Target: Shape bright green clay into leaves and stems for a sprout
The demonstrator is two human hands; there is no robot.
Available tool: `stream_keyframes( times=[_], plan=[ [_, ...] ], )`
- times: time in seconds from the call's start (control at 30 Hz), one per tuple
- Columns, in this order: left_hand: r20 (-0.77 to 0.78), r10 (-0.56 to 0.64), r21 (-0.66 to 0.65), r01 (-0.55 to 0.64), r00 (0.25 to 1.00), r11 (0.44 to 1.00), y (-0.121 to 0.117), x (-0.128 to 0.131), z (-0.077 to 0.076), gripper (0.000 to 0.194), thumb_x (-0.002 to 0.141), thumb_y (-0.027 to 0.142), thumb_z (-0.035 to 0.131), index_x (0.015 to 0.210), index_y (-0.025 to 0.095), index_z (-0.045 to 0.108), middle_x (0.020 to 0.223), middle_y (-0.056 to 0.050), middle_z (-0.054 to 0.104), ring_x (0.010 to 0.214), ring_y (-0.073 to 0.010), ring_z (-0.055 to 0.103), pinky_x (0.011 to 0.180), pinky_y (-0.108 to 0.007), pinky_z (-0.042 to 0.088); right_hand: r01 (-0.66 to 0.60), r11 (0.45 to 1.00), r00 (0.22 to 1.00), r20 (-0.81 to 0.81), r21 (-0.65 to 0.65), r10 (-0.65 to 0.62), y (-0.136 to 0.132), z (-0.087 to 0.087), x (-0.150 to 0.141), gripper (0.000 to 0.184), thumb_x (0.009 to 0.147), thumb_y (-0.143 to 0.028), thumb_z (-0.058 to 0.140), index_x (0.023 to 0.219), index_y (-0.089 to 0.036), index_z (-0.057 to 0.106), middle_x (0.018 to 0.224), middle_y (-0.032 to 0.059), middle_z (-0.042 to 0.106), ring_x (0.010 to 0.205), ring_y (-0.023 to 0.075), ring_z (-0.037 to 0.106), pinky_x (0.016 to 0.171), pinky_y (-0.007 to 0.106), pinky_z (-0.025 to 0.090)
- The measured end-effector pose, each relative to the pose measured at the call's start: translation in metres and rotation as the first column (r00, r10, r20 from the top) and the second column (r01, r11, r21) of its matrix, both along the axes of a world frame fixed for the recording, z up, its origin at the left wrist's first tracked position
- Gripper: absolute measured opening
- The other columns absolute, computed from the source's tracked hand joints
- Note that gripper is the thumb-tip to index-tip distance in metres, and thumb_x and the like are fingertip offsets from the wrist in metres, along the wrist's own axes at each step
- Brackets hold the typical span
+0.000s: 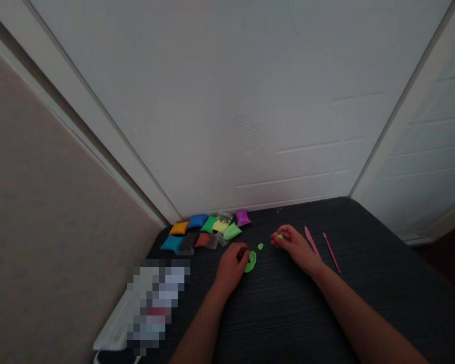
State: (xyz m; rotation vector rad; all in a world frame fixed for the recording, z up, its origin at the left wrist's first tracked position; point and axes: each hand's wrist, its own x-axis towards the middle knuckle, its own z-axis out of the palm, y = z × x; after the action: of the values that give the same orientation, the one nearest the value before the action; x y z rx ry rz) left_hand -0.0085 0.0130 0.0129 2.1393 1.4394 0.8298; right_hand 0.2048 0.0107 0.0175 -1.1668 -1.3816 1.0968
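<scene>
Beside a flat, rounded piece of light green modelling clay (252,261) is my left hand (232,264). Its fingers are curved, with a gap between thumb and forefinger, and the thumb lies at the clay's near left edge, covering part of it. Slightly raised over the table, my right hand (291,245) pinches a small lump of the same green clay (279,236) between its fingertips. A loose scrap of green clay (260,246) lies on the table between the two hands.
A pink plastic knife (312,240) and a thin pink modelling tool (331,253) lie right of my right hand. Several coloured clay packets (197,221) are grouped at the back left of the dark table (273,313). A blurred-out white item (151,303) lies at the left edge. A white panel (212,101) stands behind.
</scene>
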Motion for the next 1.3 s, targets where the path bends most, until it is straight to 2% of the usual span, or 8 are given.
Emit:
stream_keyframes(
  times=[0.13,0.3,0.43,0.57,0.73,0.97,1.17,1.3],
  plan=[
    [0.009,0.013,0.013,-0.013,1.0,1.0,0.0,0.0,0.0,0.019,0.082,0.029,0.043,0.094,0.019,0.054,0.084,-0.003,0.057,0.075,-0.0147,0.054,0.07,-0.028,0.043,0.032,0.997,0.977,0.207,0.065,-0.045,0.002,-0.01,-0.001,0.02,0.08,-0.019,0.041,0.097,-0.021,0.051,0.097,0.0046,0.059,0.085,0.0149,0.058,0.077,0.031,0.042],
    [0.022,0.009,0.029,-0.01,1.0,1.0,0.002,0.001,-0.002,0.019,0.082,0.028,0.043,0.095,0.019,0.054,0.085,-0.003,0.057,0.076,-0.0149,0.055,0.072,-0.029,0.044,0.06,0.984,0.879,0.458,0.166,-0.13,0.004,-0.01,-0.016,0.026,0.083,-0.028,0.041,0.103,-0.022,0.056,0.098,0.0064,0.057,0.096,0.0203,0.05,0.086,0.037,0.032],
    [0.036,0.008,0.043,-0.009,0.999,0.999,0.002,0.001,-0.004,0.02,0.082,0.027,0.043,0.095,0.019,0.055,0.087,-0.003,0.058,0.077,-0.015,0.056,0.073,-0.03,0.045,0.047,0.98,0.791,0.592,0.193,-0.155,0.004,-0.009,-0.026,0.023,0.077,-0.034,0.052,0.096,-0.025,0.063,0.089,0.0056,0.057,0.09,0.0228,0.049,0.083,0.041,0.026],
    [0.043,-0.001,0.073,-0.002,0.999,0.997,0.001,0.001,-0.003,0.021,0.083,0.027,0.042,0.097,0.018,0.055,0.088,-0.004,0.058,0.079,-0.0153,0.056,0.075,-0.031,0.045,0.024,0.979,0.762,0.63,0.203,-0.149,0.003,-0.007,-0.028,0.017,0.077,-0.035,0.053,0.084,-0.026,0.066,0.085,0.004,0.057,0.086,0.0206,0.05,0.08,0.039,0.026],
    [0.019,-0.097,0.134,0.093,0.995,0.987,-0.003,0.004,0.007,0.027,0.078,0.027,0.053,0.105,0.023,0.056,0.102,-0.003,0.061,0.097,-0.018,0.052,0.089,-0.035,0.038,-0.015,0.978,0.802,0.586,0.209,-0.113,-0.005,0.004,-0.034,0.014,0.078,-0.032,0.053,0.082,-0.024,0.063,0.085,0.0024,0.058,0.087,0.0182,0.051,0.08,0.035,0.027],
    [-0.106,-0.185,0.25,0.206,0.977,0.946,-0.009,0.007,0.014,0.019,0.081,0.018,0.049,0.095,0.021,0.061,0.09,-0.003,0.065,0.086,-0.0176,0.055,0.083,-0.036,0.039,-0.07,0.986,0.898,0.44,0.151,-0.003,-0.015,0.011,-0.042,0.011,0.076,-0.029,0.054,0.075,-0.023,0.063,0.078,0.001,0.058,0.078,0.0165,0.052,0.073,0.031,0.032],
    [-0.079,-0.183,0.271,0.198,0.98,0.942,-0.012,0.007,0.015,0.015,0.081,0.017,0.047,0.088,0.021,0.06,0.087,-0.002,0.064,0.083,-0.0157,0.055,0.082,-0.034,0.04,-0.094,0.993,0.976,0.202,0.066,0.079,-0.016,0.013,-0.04,0.01,0.073,-0.025,0.056,0.066,-0.02,0.06,0.07,-0.0011,0.052,0.067,0.0137,0.048,0.062,0.026,0.033],
    [-0.02,-0.096,0.238,0.099,0.995,0.966,-0.008,0.002,0.012,0.013,0.08,0.021,0.049,0.085,0.021,0.061,0.086,-0.003,0.064,0.085,-0.0171,0.056,0.081,-0.034,0.042,-0.132,0.991,0.991,-0.041,-0.039,0.13,-0.017,0.015,-0.034,0.008,0.071,-0.024,0.056,0.064,-0.02,0.057,0.062,-0.0031,0.047,0.061,0.0122,0.044,0.059,0.025,0.032]
  ],
)
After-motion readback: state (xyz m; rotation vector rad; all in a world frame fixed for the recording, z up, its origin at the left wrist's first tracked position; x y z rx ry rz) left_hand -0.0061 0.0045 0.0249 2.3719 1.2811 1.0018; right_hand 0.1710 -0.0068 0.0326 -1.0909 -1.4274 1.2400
